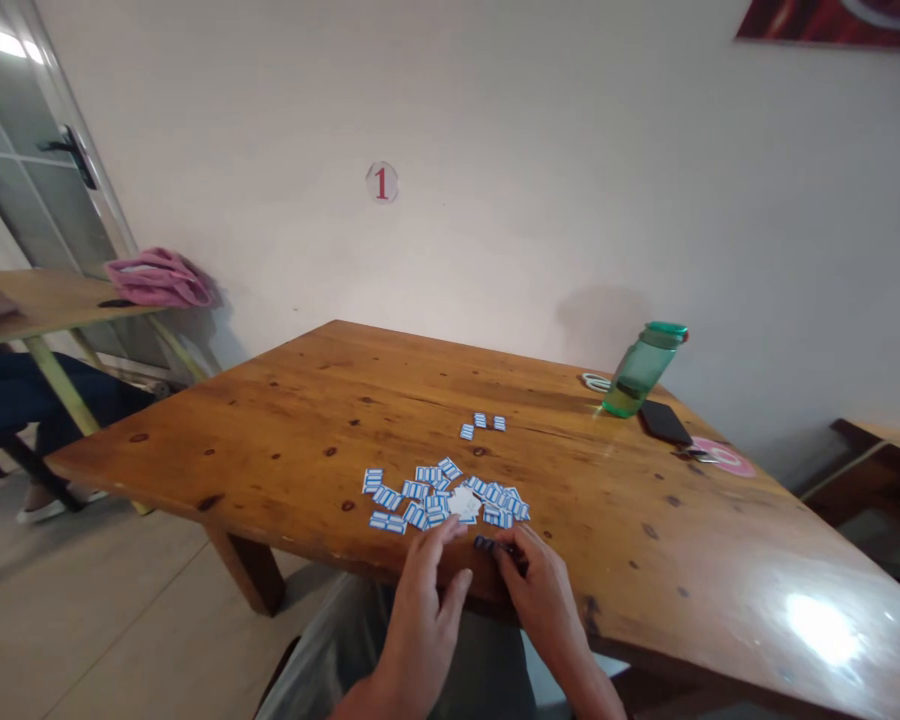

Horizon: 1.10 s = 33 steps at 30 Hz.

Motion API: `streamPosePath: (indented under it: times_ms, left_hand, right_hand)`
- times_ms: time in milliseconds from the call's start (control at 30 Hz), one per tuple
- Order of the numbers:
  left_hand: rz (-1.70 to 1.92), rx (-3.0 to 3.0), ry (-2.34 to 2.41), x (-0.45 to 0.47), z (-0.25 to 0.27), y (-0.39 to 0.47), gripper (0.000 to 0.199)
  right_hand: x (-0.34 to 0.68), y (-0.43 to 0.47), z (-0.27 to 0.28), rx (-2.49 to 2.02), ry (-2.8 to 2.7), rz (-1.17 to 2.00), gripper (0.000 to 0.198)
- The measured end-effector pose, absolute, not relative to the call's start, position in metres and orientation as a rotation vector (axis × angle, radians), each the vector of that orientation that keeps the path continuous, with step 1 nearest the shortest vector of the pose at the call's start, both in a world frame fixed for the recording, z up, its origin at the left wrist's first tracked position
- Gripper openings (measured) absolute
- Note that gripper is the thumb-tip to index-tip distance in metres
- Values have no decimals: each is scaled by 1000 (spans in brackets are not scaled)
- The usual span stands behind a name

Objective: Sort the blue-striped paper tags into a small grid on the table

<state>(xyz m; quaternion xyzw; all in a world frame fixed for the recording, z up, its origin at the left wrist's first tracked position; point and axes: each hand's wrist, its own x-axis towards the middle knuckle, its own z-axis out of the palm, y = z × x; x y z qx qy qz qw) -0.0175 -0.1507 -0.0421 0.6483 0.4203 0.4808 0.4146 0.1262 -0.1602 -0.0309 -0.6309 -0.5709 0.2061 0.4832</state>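
A loose pile of small blue-and-white striped cards (436,505) lies near the table's front edge, with plain white pieces (464,502) in its middle. My left hand (426,585) is at the near side of the pile, thumb apart from the fingers, its fingertips by the white pieces. Between the thumb and fingers of my right hand (538,578) is the end of a small dark-looking card (484,543), shaded at the table edge; its far part is hidden by the fingers. Farther back, three small striped cards (480,420) lie apart from the pile.
On the wooden table (285,410), a green bottle (641,370) stands at the back right beside a black phone (664,422), a white cable (595,382), keys (694,454) and a pink round mat (727,458). A pink cloth (161,278) lies on another table at left.
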Motion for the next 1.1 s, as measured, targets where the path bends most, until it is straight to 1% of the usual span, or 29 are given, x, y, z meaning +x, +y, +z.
streamPosePath:
  times_ms: [67,200,267,333,467,567,733,867,1000,1100]
  left_hand:
    - [1225,1461,1072,-21,-29,-148,28]
    - [1157,1255,943,-21,-16,-146,20]
    - [1094,1192,863,-19,-16,-147,17]
    - [1050,1129,831,-16,-16,-149,17]
    - [1064,1049,850,-15,-15,-150,18]
    - [1071,1066,875,-16,-13,-149,15]
    - [1009,1313,922,-21,-12,-142,7]
    - [966,1460,919,-21,-6,-137,7]
    - [941,1524,915,-19,2,-132,10]
    - [914,1547,895,-17,6,-129,11]
  right_hand:
    - [123,-163,-26,-1497,-1266,658,15]
    - [112,-173,-16,-1318,-999,1056,25]
    - [105,-178,-13,-1247,-921,1149,27]
    - [100,-180,-12,-1218,-869,1179,29]
    - [94,-182,-13,-1209,-842,1183,30]
    - [93,-182,-14,-1221,-904,1140,30]
    - [100,-181,-14,-1371,-1169,868,27]
    - [109,-181,-7,-1505,-1348,689,22]
    - [115,-177,2,-1557,-1416,703,20]
    - [117,-170,2,-1523,-1368,812,21]
